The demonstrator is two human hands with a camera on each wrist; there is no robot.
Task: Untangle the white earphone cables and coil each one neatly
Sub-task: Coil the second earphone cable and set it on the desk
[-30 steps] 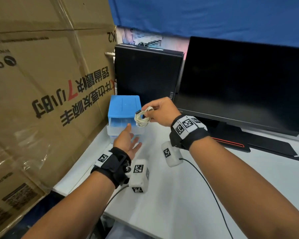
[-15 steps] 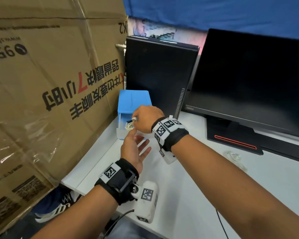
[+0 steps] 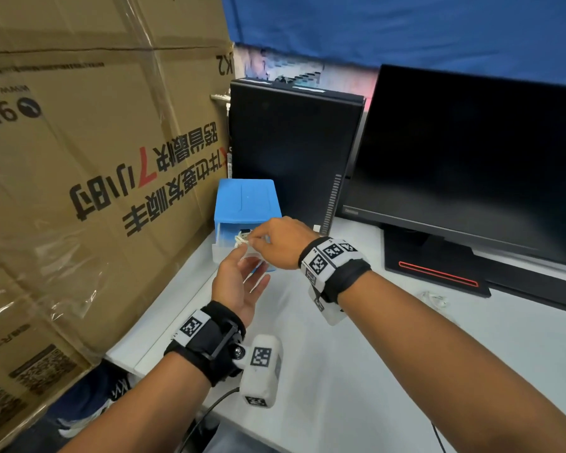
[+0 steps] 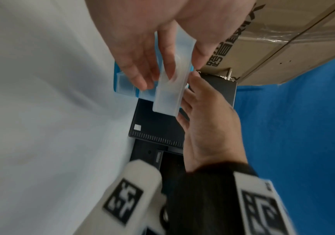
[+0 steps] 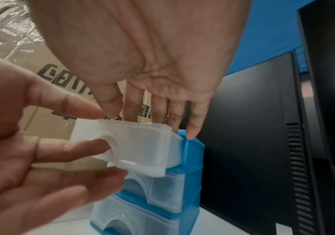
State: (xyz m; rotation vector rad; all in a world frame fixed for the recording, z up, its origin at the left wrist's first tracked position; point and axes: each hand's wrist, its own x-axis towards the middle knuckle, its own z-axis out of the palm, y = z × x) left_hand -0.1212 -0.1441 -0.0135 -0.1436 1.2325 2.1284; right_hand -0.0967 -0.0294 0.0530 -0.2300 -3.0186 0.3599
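A small blue drawer unit (image 3: 247,202) stands at the table's back left, its translucent top drawer (image 5: 142,149) pulled out. A coiled white earphone cable (image 3: 241,240) lies in that drawer, just under the fingertips of my right hand (image 3: 258,238). Seen in the right wrist view, my right hand (image 5: 152,111) has straight fingers pointing down over the drawer, and the cable is hidden behind the drawer wall. My left hand (image 3: 250,261) pinches the drawer front, thumb on the rim and a finger (image 5: 76,147) in the handle recess. A second white earphone cable (image 3: 433,298) lies loose on the table (image 3: 389,371) to the right.
A large cardboard box (image 3: 79,191) walls off the left side. A black computer case (image 3: 291,152) stands behind the drawer unit, and a black monitor (image 3: 471,165) with its stand (image 3: 438,273) is at the back right. The table's near edge (image 3: 125,361) is at lower left.
My right hand has lowered the coiled cable from above the drawer unit into the open top drawer. My left hand has come up to the drawer front. The head view has shifted.
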